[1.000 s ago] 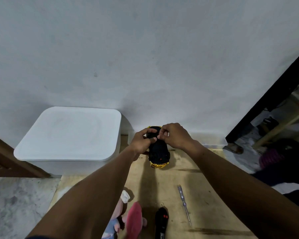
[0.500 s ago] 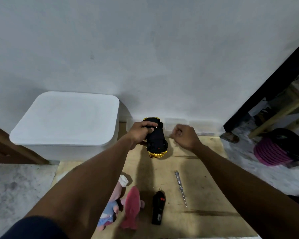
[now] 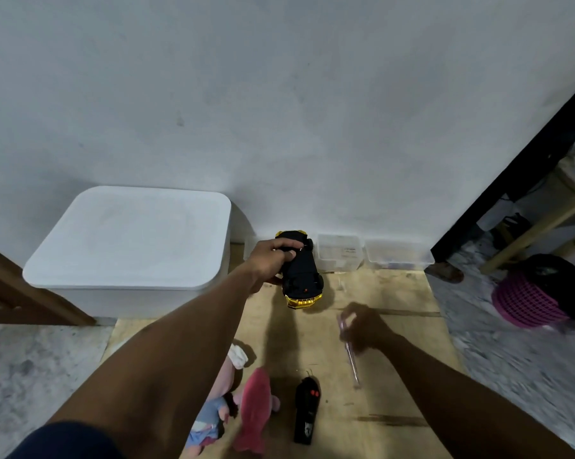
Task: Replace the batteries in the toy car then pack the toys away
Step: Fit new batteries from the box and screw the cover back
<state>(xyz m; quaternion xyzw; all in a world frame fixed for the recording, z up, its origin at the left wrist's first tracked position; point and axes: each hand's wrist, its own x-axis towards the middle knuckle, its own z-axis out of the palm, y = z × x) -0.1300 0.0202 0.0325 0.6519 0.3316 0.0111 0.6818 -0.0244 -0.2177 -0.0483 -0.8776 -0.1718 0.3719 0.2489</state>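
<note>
A black and gold toy car (image 3: 302, 276) is turned underside up and held above the wooden board (image 3: 398, 352) near the wall. My left hand (image 3: 272, 260) grips its far end from the left. My right hand (image 3: 362, 329), blurred, is lower and nearer, with its fingers closed on the handle end of a thin screwdriver (image 3: 351, 359) whose tip points toward me. A black remote control (image 3: 307, 414) lies on the board close to me. A pink plush fish (image 3: 254, 409) and a small doll (image 3: 213, 409) lie left of the remote.
A large white lidded bin (image 3: 130, 240) stands at the left against the wall. Two small clear plastic boxes (image 3: 339, 255) (image 3: 397, 256) sit along the wall behind the car. A purple basket (image 3: 524, 303) and wooden furniture legs are on the stone floor at the right.
My right hand left the car's underside and came down toward me onto the screwdriver. My left hand keeps holding the car in about the same spot.
</note>
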